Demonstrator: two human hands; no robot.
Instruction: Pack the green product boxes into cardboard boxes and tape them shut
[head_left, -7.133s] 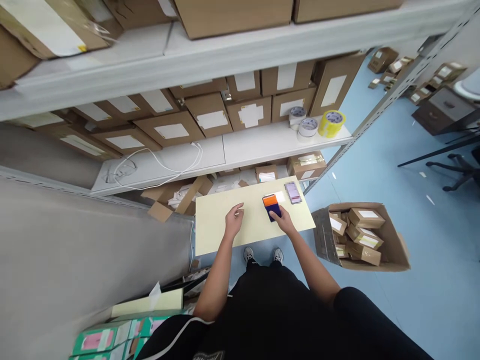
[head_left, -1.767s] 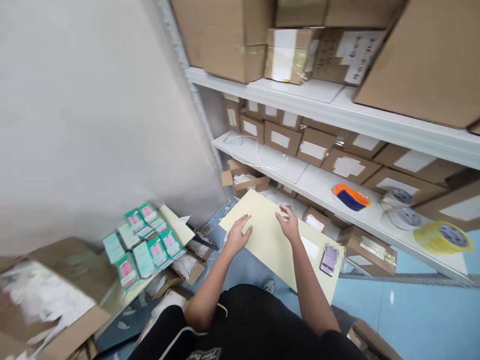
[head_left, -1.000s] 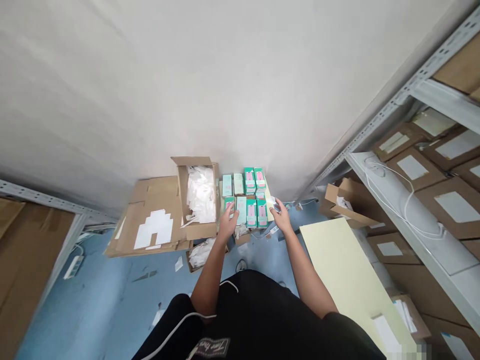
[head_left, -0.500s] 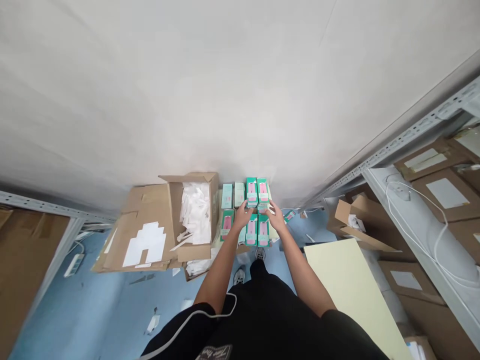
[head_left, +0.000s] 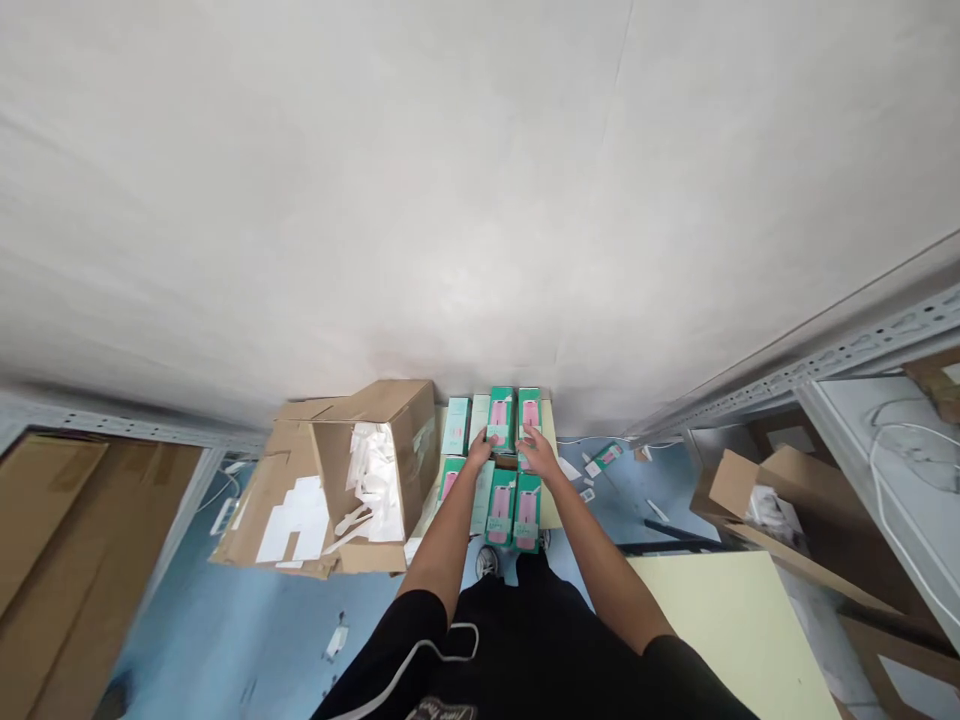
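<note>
Several small green boxes with pink pictures stand in two rows against the wall. My left hand (head_left: 479,453) is closed at the near left corner of a back-row green box (head_left: 501,412). My right hand (head_left: 538,455) has its fingers over the near end of another back-row green box (head_left: 529,406), with a narrow gap between the two. Closer to my body are two more green boxes (head_left: 500,505) side by side. Paler mint boxes (head_left: 456,425) sit to the left of my left hand. My forearms hide parts of the front row.
On the left, an opened cardboard carton (head_left: 417,450) holds white paper-like pieces (head_left: 376,480). A pale yellow board (head_left: 724,620) lies at the lower right. Metal shelving (head_left: 847,350) and cartons (head_left: 795,500) flank the right. One green box (head_left: 604,458) rests on the blue floor.
The view has shifted, so the boxes appear lower. A gap has opened between the two back-row boxes. Both hands have moved from between the rows onto the near ends of the back boxes.
</note>
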